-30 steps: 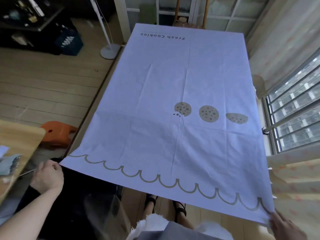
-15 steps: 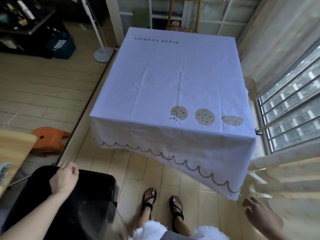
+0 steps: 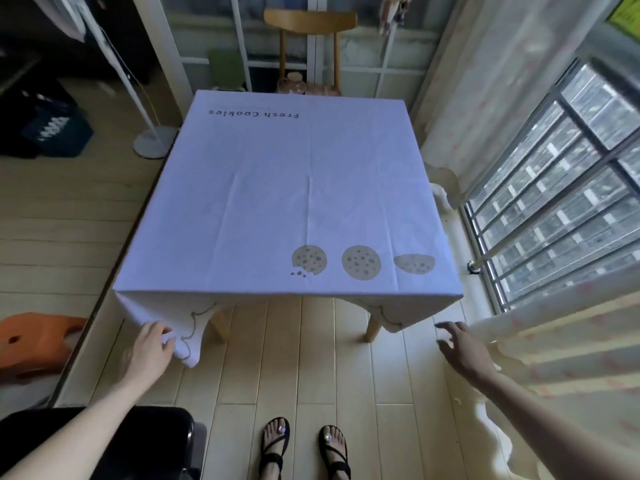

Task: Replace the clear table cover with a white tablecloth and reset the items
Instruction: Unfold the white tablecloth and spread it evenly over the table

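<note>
Head view: the left hand's [image 3: 149,351] fingers [image 3: 163,332] curl round the near-left corner of the white tablecloth [image 3: 277,202], pinching the hanging fabric just below the table edge. The right hand [image 3: 462,348] holds nothing, its fingers [image 3: 446,328] spread wide and straight, near the near-right hanging corner but apart from it. The cloth lies flat over the whole table top, three printed cookies [image 3: 361,262] along its near edge and "Fresh Cookies" lettering at the far edge. Two wooden table legs [image 3: 372,329] show under the front drop. A wooden chair [image 3: 309,22] stands beyond the table, a pale curtain [image 3: 561,358] hangs at the right, and an orange stool [image 3: 34,336] sits on the floor at the left.
</note>
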